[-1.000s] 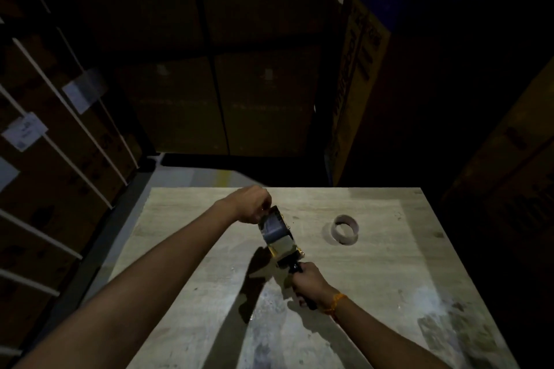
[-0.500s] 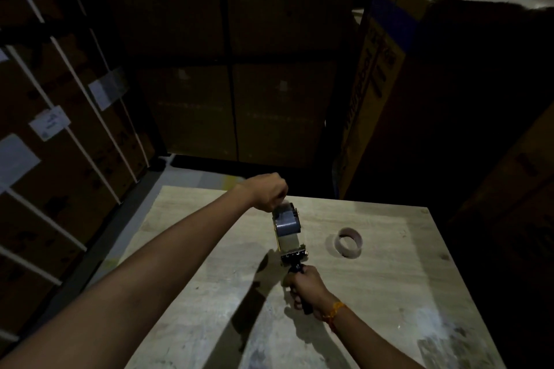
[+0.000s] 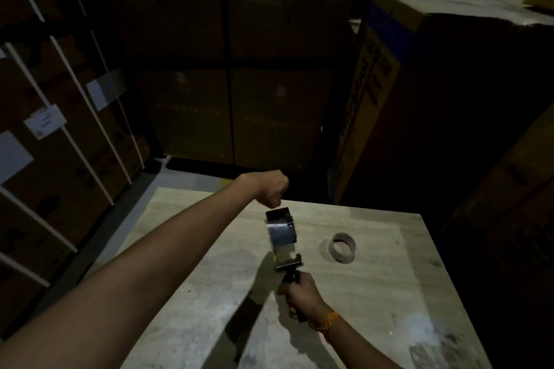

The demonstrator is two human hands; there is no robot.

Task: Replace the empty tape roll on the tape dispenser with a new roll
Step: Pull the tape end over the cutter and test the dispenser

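Note:
The tape dispenser [image 3: 288,260] stands upright above the wooden table [image 3: 389,293], with my right hand [image 3: 299,293] wrapped around its black handle. A dark, full tape roll [image 3: 283,237] sits on its spindle. My left hand [image 3: 271,190] is a closed fist just above the roll and pinches the free end of the tape [image 3: 278,214], which stretches as a short dark strip from the roll up to my fingers. The empty cardboard core [image 3: 343,247] lies on the table to the right of the dispenser, apart from it.
Tall stacks of cardboard boxes [image 3: 227,69] surround the table at the back, at the left [image 3: 54,129] and at the right [image 3: 449,99]. A strip of grey floor [image 3: 168,183] shows between the table's far left corner and the boxes. The light is dim.
My left hand has risen off the roll and away from me, drawing a short strip of tape out. The dispenser has tipped more upright in my right hand.

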